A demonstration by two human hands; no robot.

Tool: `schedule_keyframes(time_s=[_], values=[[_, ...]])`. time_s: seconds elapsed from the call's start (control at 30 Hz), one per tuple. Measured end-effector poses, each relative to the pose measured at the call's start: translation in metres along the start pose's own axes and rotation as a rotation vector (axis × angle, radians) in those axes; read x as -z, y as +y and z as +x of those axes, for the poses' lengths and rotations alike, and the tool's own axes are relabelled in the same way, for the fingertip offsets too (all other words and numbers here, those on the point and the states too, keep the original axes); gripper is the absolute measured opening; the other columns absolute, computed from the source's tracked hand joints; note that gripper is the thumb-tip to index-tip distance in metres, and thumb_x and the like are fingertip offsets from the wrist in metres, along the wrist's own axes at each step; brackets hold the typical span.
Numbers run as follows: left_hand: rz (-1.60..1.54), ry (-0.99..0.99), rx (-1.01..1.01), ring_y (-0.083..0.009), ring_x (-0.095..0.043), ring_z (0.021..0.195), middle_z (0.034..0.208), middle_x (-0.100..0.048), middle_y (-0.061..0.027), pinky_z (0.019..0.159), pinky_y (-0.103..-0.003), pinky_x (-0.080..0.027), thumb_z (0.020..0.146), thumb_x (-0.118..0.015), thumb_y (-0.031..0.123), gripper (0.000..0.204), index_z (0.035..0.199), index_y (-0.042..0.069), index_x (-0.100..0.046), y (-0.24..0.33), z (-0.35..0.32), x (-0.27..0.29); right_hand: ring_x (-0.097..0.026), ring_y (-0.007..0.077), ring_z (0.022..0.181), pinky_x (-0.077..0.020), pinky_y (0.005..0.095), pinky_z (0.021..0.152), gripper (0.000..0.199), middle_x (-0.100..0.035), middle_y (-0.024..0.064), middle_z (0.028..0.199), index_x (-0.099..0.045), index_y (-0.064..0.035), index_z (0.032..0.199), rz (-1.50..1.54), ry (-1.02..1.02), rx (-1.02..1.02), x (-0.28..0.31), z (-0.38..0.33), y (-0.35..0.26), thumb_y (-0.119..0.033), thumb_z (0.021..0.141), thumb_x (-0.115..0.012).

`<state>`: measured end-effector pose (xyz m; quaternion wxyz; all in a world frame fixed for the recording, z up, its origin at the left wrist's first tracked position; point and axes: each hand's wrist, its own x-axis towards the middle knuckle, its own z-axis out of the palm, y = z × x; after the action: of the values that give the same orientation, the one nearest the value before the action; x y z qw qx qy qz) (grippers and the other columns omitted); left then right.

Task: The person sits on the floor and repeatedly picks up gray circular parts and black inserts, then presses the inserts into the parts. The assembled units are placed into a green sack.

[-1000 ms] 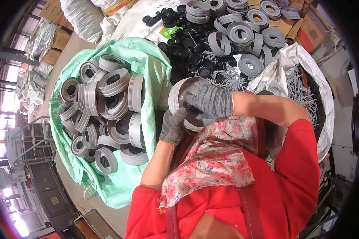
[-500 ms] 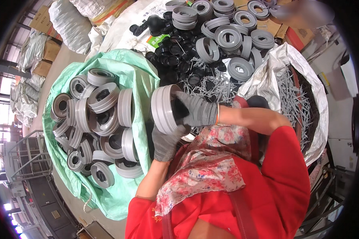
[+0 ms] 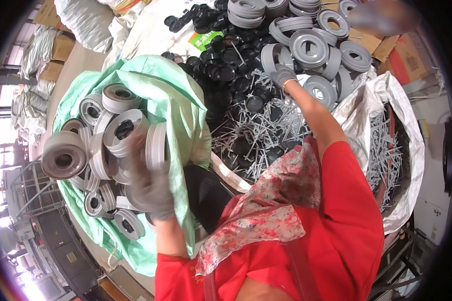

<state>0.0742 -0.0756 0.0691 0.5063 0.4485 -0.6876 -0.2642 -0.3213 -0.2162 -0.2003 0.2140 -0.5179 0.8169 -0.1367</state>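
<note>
My left hand (image 3: 150,188), in a grey knit glove, is smeared by motion over the light green woven sack (image 3: 183,100); its fingers cannot be made out. Grey ribbed plastic rings with black inner parts fill this sack. One such ring (image 3: 64,155) appears at the sack's left rim, apart from my left hand and looking larger than the others. My right hand (image 3: 282,75), gloved too, reaches far forward. Its fingers close on the lower edge of a grey plastic ring (image 3: 272,56) standing on its side beside the heap of rings (image 3: 309,48).
Black plastic cups (image 3: 226,72) and grey plastic stems (image 3: 256,130) lie heaped ahead of me. A white sack (image 3: 409,165) of similar grey stems (image 3: 381,160) stands at my right. Cardboard (image 3: 407,57) lies at the far right. Stuffed white sacks (image 3: 83,22) stand far left.
The ring held in both hands has left them; a ring now shows at the green sack's left rim. My left hand moved left over the sack, my right forward to another ring. The view shifted.
</note>
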Motion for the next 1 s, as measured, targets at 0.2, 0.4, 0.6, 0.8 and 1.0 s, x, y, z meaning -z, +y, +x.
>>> schedule_keyframes(time_s=[0.2, 0.4, 0.6, 0.8, 1.0], values=[[-0.472, -0.073, 0.723, -0.0227, -0.045, 0.124, 0.133, -0.048, -0.0151, 0.106, -0.03, -0.033, 0.081, -0.066, 0.001, 0.067, 0.138, -0.006, -0.032, -0.091, -0.062, -0.111, -0.063, 0.0192, 0.058, -0.0488, 0.0315, 0.05, 0.023, -0.061, 0.0113, 0.066, -0.063, -0.0053, 0.082, -0.61, 0.343, 0.86, -0.041, -0.091, -0.049, -0.026, 0.087, -0.055], [-0.555, -0.071, 1.085, -0.0191, -0.063, 0.085, 0.1, -0.063, -0.009, 0.077, -0.032, -0.052, 0.079, -0.07, 0.013, 0.037, 0.11, -0.003, -0.058, -0.137, -0.06, -0.125, -0.062, 0.0294, 0.089, -0.0487, 0.0426, 0.08, 0.016, -0.062, 0.0161, 0.089, -0.057, -0.006, 0.095, -0.122, 0.083, 1.052, -0.014, -0.125, -0.083, -0.017, 0.084, -0.057], [-0.526, -0.149, 1.044, -0.0163, -0.061, 0.086, 0.1, -0.063, -0.0069, 0.076, -0.03, -0.051, 0.077, -0.073, 0.013, 0.039, 0.112, 0.001, -0.059, -0.119, -0.08, -0.095, -0.059, 0.034, 0.104, -0.0477, 0.0401, 0.09, 0.043, -0.062, 0.0219, 0.108, -0.058, -0.001, 0.106, -0.146, -0.101, 0.22, -0.066, -0.046, -0.042, -0.026, 0.073, -0.068], [-0.434, -0.085, 0.849, -0.0161, -0.062, 0.087, 0.101, -0.063, -0.0072, 0.077, -0.03, -0.052, 0.078, -0.071, 0.009, 0.042, 0.116, 0.003, -0.056, -0.092, -0.09, -0.082, -0.06, 0.0322, 0.091, -0.0484, 0.0417, 0.081, 0.026, -0.063, 0.0159, 0.096, -0.062, -0.0042, 0.1, -0.192, -0.135, 0.63, 0.0, -0.135, -0.093, -0.021, 0.082, -0.057], [-1.176, -0.19, 0.97, -0.0282, -0.057, 0.108, 0.119, -0.055, -0.0146, 0.094, -0.044, -0.047, 0.085, -0.061, 0.021, 0.048, 0.125, -0.001, -0.047, -0.042, -0.085, -0.075, -0.06, 0.0319, 0.09, -0.0478, 0.0397, 0.082, 0.028, -0.065, 0.0137, 0.09, -0.068, -0.0108, 0.098, 0.233, -0.144, 0.65, 0.076, -0.224, -0.127, -0.033, 0.084, -0.058]])
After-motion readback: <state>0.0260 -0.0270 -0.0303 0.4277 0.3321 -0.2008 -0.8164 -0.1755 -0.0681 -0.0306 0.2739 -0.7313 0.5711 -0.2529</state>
